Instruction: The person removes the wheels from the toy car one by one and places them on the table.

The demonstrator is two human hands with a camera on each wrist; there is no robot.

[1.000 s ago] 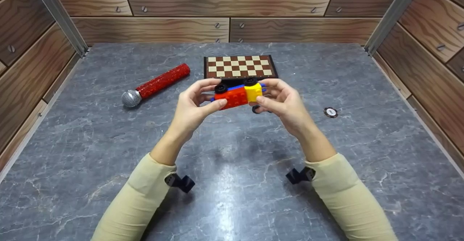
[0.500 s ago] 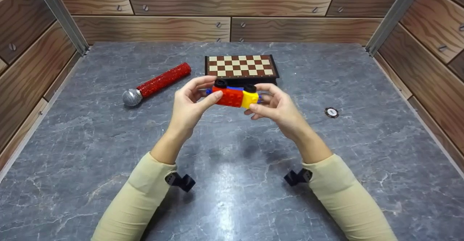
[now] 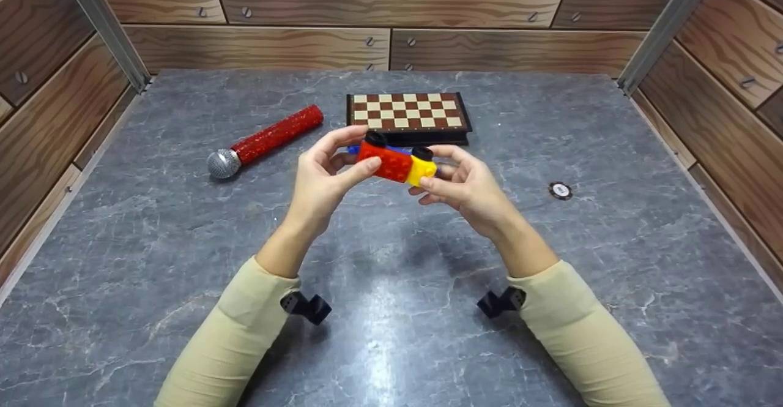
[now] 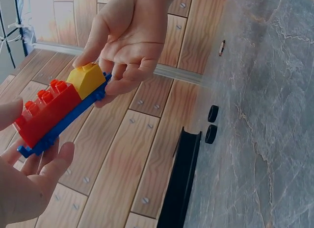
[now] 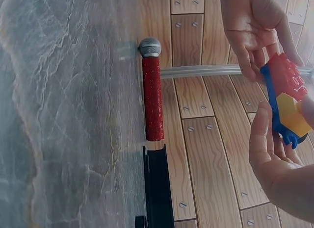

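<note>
A toy car of building blocks (image 3: 391, 165) is held in the air between both hands, in front of the chessboard. It has a red brick (image 4: 49, 115) and a yellow brick (image 4: 87, 82) on a blue base (image 4: 68, 119). Two black wheels show along its upper side in the head view. My left hand (image 3: 321, 177) grips the red end, thumb on the studs and fingers behind. With its thumb on the yellow brick, my right hand (image 3: 468, 190) pinches the other end. Two loose black wheels (image 4: 212, 124) stand on the table, hidden behind the hands in the head view.
Behind the hands lies a folded chessboard box (image 3: 407, 113). A glittery red microphone (image 3: 269, 141) with a silver head is to its left. Off to the right lies a poker chip (image 3: 560, 190). Wood-patterned walls (image 3: 391, 3) enclose the grey marbled table (image 3: 183, 229) at the back and sides.
Both hands keep hold of the toy car. It has shifted slightly left and tilted, its yellow end now lower than the red end. The right hand has moved left and a little down.
</note>
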